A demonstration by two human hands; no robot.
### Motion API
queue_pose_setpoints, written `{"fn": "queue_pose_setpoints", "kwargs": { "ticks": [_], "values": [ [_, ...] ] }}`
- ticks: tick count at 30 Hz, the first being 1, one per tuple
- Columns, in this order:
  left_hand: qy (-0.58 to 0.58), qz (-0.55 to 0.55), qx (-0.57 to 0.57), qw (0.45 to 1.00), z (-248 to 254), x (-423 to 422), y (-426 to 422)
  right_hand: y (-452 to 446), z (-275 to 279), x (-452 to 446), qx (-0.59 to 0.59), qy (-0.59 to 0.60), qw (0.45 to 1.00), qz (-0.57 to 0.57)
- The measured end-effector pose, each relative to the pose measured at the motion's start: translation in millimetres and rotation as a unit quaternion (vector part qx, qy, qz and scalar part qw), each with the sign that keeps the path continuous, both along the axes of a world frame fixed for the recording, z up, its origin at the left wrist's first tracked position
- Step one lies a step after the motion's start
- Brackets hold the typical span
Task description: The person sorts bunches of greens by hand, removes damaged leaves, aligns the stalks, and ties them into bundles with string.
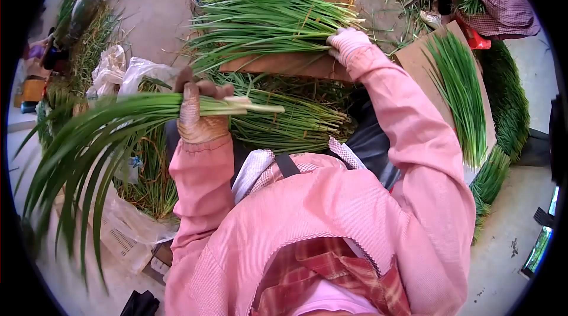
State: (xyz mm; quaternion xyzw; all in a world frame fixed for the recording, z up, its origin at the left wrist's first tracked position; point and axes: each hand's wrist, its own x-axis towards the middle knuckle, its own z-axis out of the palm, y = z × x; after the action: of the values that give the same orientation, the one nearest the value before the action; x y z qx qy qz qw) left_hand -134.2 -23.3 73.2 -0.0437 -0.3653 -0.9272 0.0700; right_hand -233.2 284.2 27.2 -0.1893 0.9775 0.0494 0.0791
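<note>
My left hand (200, 106), in a worn glove, is closed round a small bunch of garlic chives (127, 109). Their pale cut ends stick out to the right of my fingers, while the long green leaves droop to the lower left. A large pile of garlic chives (278, 17) lies across a brown board (278, 64) in front of me. At the right end of that pile, my gloved right hand (350, 47) has its fingers curled on the stem ends; its fingertips are partly hidden.
More chives (284, 118) lie below the board, near my lap. To the right, a neat bunch (458, 94) rests on a cardboard sheet (417, 58), beside stacked chives (503, 103). Plastic bags (139, 73) and a chive heap (151, 177) are at left. A checked cloth (503, 8) sits upper right.
</note>
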Motion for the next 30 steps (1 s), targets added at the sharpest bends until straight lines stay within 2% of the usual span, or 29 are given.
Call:
{"fn": "queue_pose_setpoints", "kwargs": {
  "ticks": [1,4,5,7,8,9,10,11,12,13,14,16,17,19,21,22,23,24,27,29,30],
  "values": [
    [-0.058,-0.053,0.054,0.995,1,4,-1,-2,15,-2,-0.003,0.010,1.000,-0.012],
    [-0.108,-0.016,0.054,0.993,-6,16,3,5,56,-4,-0.155,0.139,0.978,0.033],
    [-0.120,-0.010,0.058,0.991,-9,19,4,12,57,-4,-0.274,0.159,0.948,0.027],
    [-0.130,0.003,0.064,0.989,-30,20,3,21,56,2,-0.415,0.090,0.900,-0.096],
    [-0.141,0.016,0.068,0.988,-34,20,2,41,28,-6,-0.335,0.064,0.931,-0.132],
    [-0.136,0.016,0.068,0.988,-32,23,2,42,38,-6,-0.220,-0.117,0.939,-0.238],
    [-0.141,0.017,0.038,0.989,-29,26,3,49,41,-2,-0.264,-0.131,0.914,-0.278],
    [-0.145,0.021,0.010,0.989,-26,27,5,57,47,0,-0.305,-0.143,0.888,-0.314],
    [-0.129,0.002,0.004,0.992,-23,31,2,59,67,5,-0.398,-0.158,0.837,-0.340],
    [-0.125,0.005,0.007,0.992,-23,35,0,59,93,12,-0.486,-0.173,0.777,-0.360],
    [-0.133,0.033,-0.015,0.990,-24,35,0,65,112,15,-0.582,-0.189,0.694,-0.379],
    [-0.145,0.058,-0.024,0.987,-28,32,-1,71,138,15,-0.712,-0.088,0.610,-0.336],
    [-0.144,0.063,-0.015,0.987,-30,32,1,69,153,19,-0.762,-0.024,0.558,-0.328],
    [-0.159,0.040,-0.010,0.986,-45,27,1,69,163,16,-0.816,0.055,0.494,-0.296],
    [-0.185,-0.009,0.022,0.982,-44,32,10,80,145,-7,-0.835,0.000,0.454,-0.311],
    [-0.228,-0.025,0.031,0.973,-34,35,14,71,151,-2,-0.841,-0.048,0.442,-0.308],
    [-0.206,-0.046,0.022,0.977,-28,38,15,60,153,4,-0.846,-0.098,0.428,-0.303],
    [-0.199,-0.054,0.033,0.978,-26,40,15,57,156,3,-0.865,-0.167,0.415,-0.229],
    [-0.199,-0.056,0.049,0.977,-25,42,11,35,151,-3,-0.908,-0.108,0.379,-0.142],
    [-0.236,-0.030,0.019,0.971,-24,40,16,27,109,-30,-0.890,-0.134,0.373,-0.226],
    [-0.236,-0.031,0.032,0.971,-28,41,16,12,120,-14,-0.792,-0.194,0.464,-0.345]
  ]
}}
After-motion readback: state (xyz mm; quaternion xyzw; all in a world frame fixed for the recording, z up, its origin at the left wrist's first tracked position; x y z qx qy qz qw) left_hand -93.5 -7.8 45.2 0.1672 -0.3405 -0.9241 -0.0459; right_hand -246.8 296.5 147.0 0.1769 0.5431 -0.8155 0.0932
